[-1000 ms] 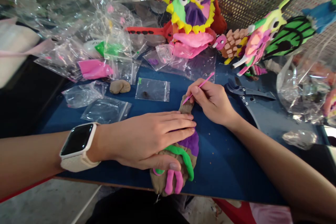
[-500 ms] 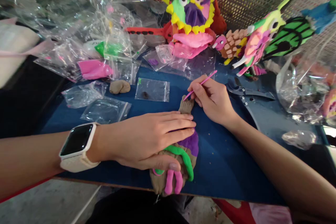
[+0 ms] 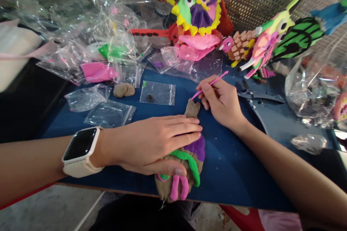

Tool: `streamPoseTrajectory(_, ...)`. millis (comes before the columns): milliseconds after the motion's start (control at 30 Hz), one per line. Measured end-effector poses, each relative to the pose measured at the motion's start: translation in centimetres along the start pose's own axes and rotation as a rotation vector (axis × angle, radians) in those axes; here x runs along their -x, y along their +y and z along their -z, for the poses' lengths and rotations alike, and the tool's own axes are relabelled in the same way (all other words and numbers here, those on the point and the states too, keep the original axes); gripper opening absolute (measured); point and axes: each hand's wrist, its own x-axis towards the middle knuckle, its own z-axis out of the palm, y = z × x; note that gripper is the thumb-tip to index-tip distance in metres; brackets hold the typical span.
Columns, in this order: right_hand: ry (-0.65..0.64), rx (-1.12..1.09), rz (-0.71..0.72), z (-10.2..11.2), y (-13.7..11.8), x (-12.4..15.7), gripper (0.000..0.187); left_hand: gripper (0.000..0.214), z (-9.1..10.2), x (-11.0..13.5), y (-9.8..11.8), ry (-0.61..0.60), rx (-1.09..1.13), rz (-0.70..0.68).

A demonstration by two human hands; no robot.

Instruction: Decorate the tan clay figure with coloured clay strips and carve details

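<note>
A clay figure (image 3: 195,147) of grey-brown clay lies at the table's front edge, with purple, green and pink clay pieces on it. My left hand (image 3: 159,140) rests flat across its middle, fingers stretched out and holding nothing; that part of the figure is hidden. In a pinch, my right hand (image 3: 221,99) grips a thin pink clay modelling tool (image 3: 214,81). The tool's lower tip is at the top edge of the figure's grooved, narrow far end (image 3: 192,108).
A lump of grey-brown clay (image 3: 124,90) and a small zip bag (image 3: 157,92) lie beyond my left hand. Pliers-like tool (image 3: 260,96) lies right of my right hand. Colourful clay animals (image 3: 199,7) stand at the back, and plastic bags (image 3: 114,18) crowd the back left.
My right hand has shifted slightly right, and the pink tool's tip has moved up from the grooved surface to its far edge. My left hand stays in place.
</note>
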Motion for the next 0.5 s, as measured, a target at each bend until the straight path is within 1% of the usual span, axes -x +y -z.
streamPoseTrajectory(133,-0.020,-0.021,0.042,0.10,-0.08,0.01,0.047,0.070,-0.01,0.03,0.00,0.005,0.004,0.007)
streamPoseTrajectory(300,-0.113,0.023,0.126,0.21,-0.29,0.13,0.043,0.070,-0.07,0.01,-0.02,-0.004,0.006,0.010)
streamPoseTrajectory(500,-0.137,0.043,0.115,0.23,-0.35,0.07,0.044,0.070,0.03,0.05,0.09,-0.017,0.001,0.017)
